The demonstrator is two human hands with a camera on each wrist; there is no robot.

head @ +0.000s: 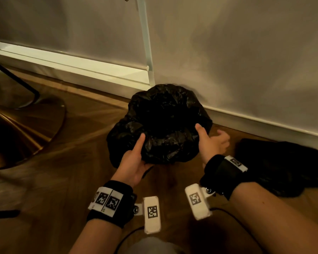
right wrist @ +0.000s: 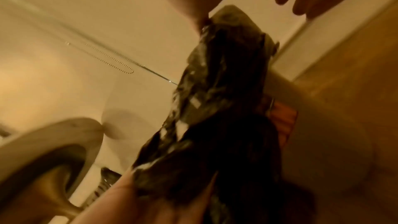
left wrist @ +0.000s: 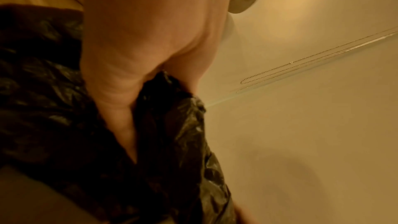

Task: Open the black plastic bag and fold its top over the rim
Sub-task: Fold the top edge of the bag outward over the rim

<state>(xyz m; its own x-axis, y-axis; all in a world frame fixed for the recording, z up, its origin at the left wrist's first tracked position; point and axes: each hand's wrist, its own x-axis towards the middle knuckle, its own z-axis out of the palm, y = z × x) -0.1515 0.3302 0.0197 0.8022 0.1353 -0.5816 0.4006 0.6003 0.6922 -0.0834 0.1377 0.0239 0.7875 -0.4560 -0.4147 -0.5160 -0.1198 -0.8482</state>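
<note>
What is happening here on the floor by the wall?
A person is fitting a black plastic bag over a bin standing against the wall. The left hand and the right hand both hold the bag's near edge, thumbs on top. The plastic is spread over the opening and hangs down the sides.

No readable words, brands or numbers anywhere tbh. The only markings are black-and-white square code tags on the white blocks (head: pixel 152 214) and wristbands (head: pixel 109 200) strapped on both wrists, and those are just pixel patterns, no letters or digits I can make out
</note>
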